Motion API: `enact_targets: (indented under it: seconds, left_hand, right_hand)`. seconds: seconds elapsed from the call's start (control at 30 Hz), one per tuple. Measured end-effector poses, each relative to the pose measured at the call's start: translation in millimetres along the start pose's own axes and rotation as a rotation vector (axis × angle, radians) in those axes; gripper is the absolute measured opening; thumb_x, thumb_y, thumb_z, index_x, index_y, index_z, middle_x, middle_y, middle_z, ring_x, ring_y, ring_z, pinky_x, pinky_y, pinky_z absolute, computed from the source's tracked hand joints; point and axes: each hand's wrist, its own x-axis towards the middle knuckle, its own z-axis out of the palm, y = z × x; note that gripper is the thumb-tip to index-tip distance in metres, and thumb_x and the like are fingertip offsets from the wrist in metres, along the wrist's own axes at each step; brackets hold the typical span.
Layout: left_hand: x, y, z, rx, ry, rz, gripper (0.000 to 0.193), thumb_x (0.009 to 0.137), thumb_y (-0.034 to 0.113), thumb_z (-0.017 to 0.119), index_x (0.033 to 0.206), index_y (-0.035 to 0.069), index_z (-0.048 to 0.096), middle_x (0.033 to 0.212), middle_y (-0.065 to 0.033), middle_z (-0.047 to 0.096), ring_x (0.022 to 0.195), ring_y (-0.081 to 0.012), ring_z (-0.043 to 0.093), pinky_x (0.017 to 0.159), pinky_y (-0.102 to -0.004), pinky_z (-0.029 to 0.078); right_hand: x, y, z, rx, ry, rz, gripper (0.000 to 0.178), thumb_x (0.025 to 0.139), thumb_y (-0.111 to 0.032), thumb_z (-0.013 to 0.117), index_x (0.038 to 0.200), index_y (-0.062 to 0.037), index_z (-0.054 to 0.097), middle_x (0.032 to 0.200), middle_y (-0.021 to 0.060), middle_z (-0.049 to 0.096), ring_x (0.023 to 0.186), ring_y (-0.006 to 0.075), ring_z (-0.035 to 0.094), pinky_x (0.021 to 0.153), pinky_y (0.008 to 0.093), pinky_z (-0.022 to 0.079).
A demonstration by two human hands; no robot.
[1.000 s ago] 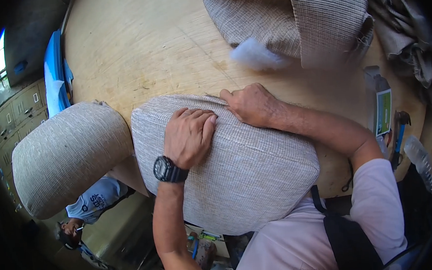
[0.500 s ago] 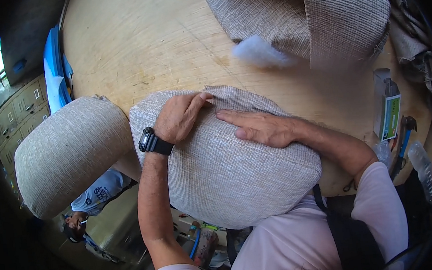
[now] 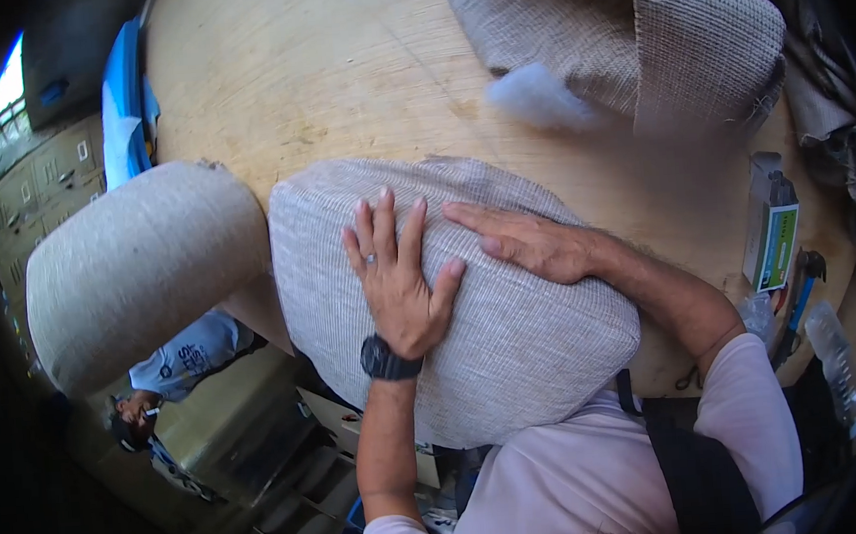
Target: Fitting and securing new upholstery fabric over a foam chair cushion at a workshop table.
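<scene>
A padded cushion [image 3: 513, 350] covered in light grey-beige woven fabric lies against my body at the table's near edge. My left hand [image 3: 397, 284], with a ring and a black wristwatch, rests flat on its top, fingers spread. My right hand [image 3: 536, 245] also lies flat on the cushion, fingers stretched toward the left, a short gap from the left hand. Loose fabric bunches along the cushion's far edge, beyond both hands. Neither hand holds anything.
A rounded upholstered piece [image 3: 150, 271] stands at the left. Across the wooden table [image 3: 305, 67] lie a folded fabric cover [image 3: 710, 44], white stuffing [image 3: 540, 95], a small box [image 3: 771, 233] and a blue-handled hammer [image 3: 802, 290]. A person [image 3: 191, 358] is at lower left.
My left hand has left the loose fabric at the far edge, moved nearer to me and spread flat on the cushion. The right hand stays nearly in place. The view has shifted slightly.
</scene>
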Motion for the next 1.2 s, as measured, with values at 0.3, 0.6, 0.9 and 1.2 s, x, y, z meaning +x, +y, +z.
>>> enact_targets:
  seconds: [0.3,0.6,0.9,1.2]
  left_hand:
    - [-155.3,0.2,30.0,-0.087,0.188,-0.346,0.066,0.096,0.038,0.055,0.151,0.008,0.037,0.161,-0.0199,0.023,0.149,-0.0391,0.019,0.12,-0.0563,0.01]
    - [-442.3,-97.5,161.5,-0.948,1.056,-1.372,0.063,0.102,0.047,0.043,0.142,-0.001,0.047,0.149,-0.0205,0.044,0.136,-0.0356,0.042,0.114,-0.0483,0.031]
    - [-410.5,-85.2,186.9,-2.637,0.925,-0.63,0.061,0.097,0.052,0.054,0.138,0.007,0.053,0.134,-0.0104,0.059,0.122,-0.0276,0.053,0.105,-0.0452,0.04]
    - [-388.8,-95.2,232.6,-2.4,1.107,-1.046,0.042,0.099,0.032,0.059,0.127,0.001,0.06,0.121,-0.0097,0.067,0.108,-0.0191,0.062,0.097,-0.0355,0.046]
  right_hand:
    - [13.7,-0.7,14.3,0.313,-0.037,0.159,0.068,0.106,-0.048,0.033,0.156,-0.0018,0.023,0.164,0.011,0.019,0.151,0.0224,0.014,0.123,0.0345,0.008]
    - [40.2,-44.0,2.6,-0.187,-0.039,0.464,0.089,0.099,-0.07,0.02,0.156,-0.001,0.021,0.157,0.0115,0.035,0.144,0.0247,0.033,0.121,0.0344,0.015]
    - [58.8,-62.3,22.8,-0.753,0.292,0.503,0.086,0.1,-0.064,0.037,0.146,0.0091,0.039,0.146,0.0177,0.048,0.133,0.0275,0.045,0.114,0.0349,0.03]
    - [60.3,-50.2,7.6,-0.72,0.406,0.475,0.087,0.097,-0.066,0.039,0.151,0.002,0.033,0.15,0.0154,0.045,0.134,0.0295,0.043,0.115,0.0361,0.028]
